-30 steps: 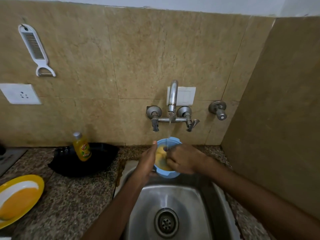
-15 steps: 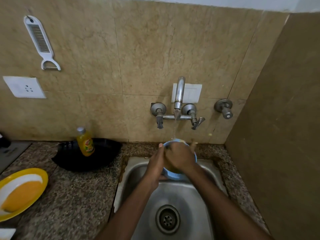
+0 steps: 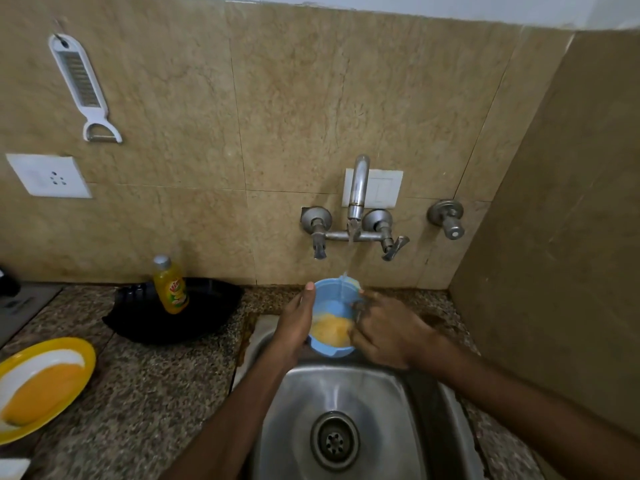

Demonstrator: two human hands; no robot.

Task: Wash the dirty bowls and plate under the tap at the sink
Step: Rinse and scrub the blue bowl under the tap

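A small blue bowl [image 3: 330, 303] with yellow residue at its bottom is held over the back of the steel sink [image 3: 346, 393]. My left hand [image 3: 294, 327] grips its left side, thumb up along the rim. My right hand [image 3: 384, 327] is on the bowl's right side, fingers reaching into it. Water runs from the wall tap [image 3: 356, 199] onto the bowl's far rim. A yellow plate [image 3: 38, 386] smeared with orange and white sits on the counter at far left.
A yellow dish-soap bottle [image 3: 169, 284] stands in a black tray [image 3: 166, 317] left of the sink. The drain [image 3: 334, 439] lies below the bowl. A side wall rises close on the right. A white peeler [image 3: 83, 88] and a socket [image 3: 48, 174] are on the tiles.
My right hand has drawn back to the bowl's right side, uncovering the yellow residue inside. The bowl stays under the running water. The camera view has shifted slightly.
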